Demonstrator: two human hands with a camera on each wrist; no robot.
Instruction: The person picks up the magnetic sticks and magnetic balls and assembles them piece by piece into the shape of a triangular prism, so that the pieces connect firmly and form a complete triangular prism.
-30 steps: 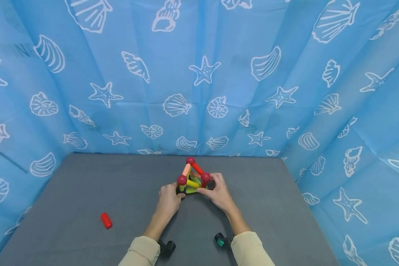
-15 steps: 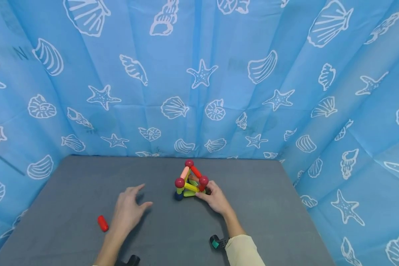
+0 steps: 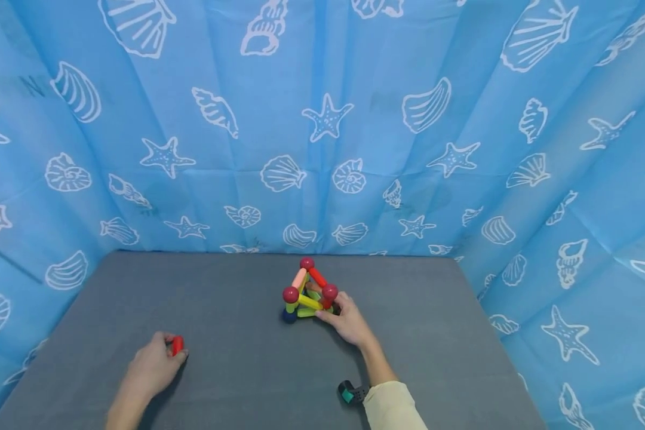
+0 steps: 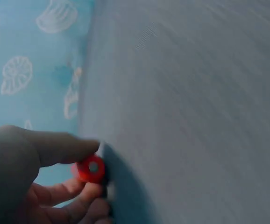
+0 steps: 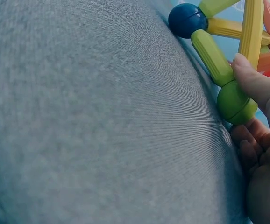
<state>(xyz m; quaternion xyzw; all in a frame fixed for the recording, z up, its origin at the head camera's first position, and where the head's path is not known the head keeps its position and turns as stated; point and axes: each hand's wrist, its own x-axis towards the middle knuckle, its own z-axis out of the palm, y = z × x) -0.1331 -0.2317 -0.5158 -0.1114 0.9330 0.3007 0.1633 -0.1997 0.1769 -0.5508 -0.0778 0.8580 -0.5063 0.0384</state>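
Observation:
On the left side of the table, my left hand (image 3: 149, 367) pinches a short red magnetic rod (image 3: 178, 345) between thumb and fingers. The rod's round end (image 4: 93, 166) with a pale grey centre faces the left wrist view. Near the table's middle stands a magnetic ball-and-rod frame (image 3: 310, 303), with dark red balls on top and coloured rods between. My right hand (image 3: 349, 322) grips its near right lower corner. There the right wrist view shows a green ball (image 5: 236, 102), the thumb above it and fingers curled beneath. A blue ball (image 5: 187, 20) marks another lower corner.
A grey cloth covers the table (image 3: 236, 370). Behind it and along the sides hangs a blue curtain (image 3: 279, 131) with white shell prints. A black wrist device with a green patch (image 3: 349, 392) sits at my right wrist.
My left hand has let go of the frame's left side, moved left and down, and taken hold of the red rod. The right hand has stayed at the frame.

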